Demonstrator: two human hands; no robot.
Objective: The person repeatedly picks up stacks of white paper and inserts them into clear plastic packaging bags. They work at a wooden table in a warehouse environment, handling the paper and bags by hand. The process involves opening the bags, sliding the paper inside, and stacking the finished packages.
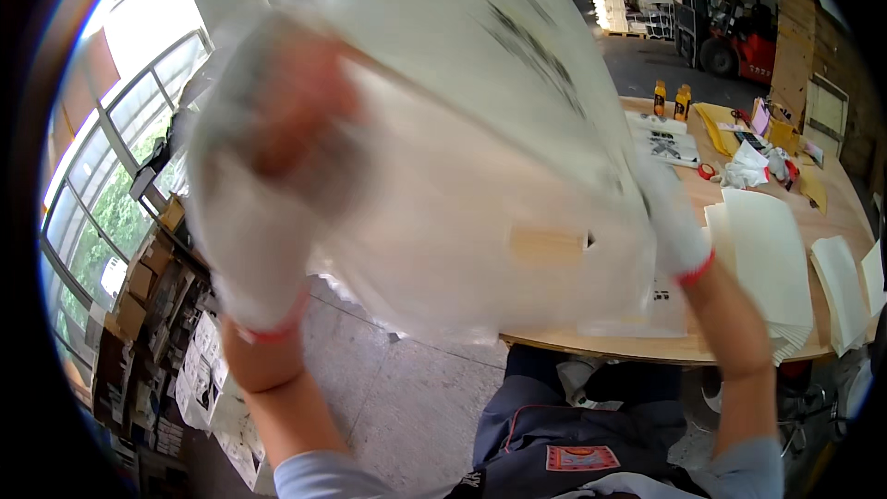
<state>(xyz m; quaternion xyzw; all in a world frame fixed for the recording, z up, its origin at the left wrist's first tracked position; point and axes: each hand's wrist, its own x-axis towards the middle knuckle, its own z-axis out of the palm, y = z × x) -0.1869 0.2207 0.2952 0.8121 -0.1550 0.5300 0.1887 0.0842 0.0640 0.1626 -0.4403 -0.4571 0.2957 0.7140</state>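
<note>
A large whitish translucent plastic bag [443, 222] with dark print on its upper part is held up in the air before me, smeared by motion. My left hand [286, 139], in a white glove with a red cuff, is raised at the bag's left side and closed on it; its fingers are badly blurred. At the bag's right edge, my right hand [673, 222], gloved the same way, grips the plastic. The right fingers are largely hidden by the bag. A tan patch [547, 247] shows low on the bag.
A wooden table [601, 346] carries stacked cream sheets [762, 259], folded printed plastic [667, 140], small orange bottles [660, 98] and a red tape roll [707, 171]. Boxes and clutter [139, 286] line the window side at left. A red forklift [744, 32] stands far right.
</note>
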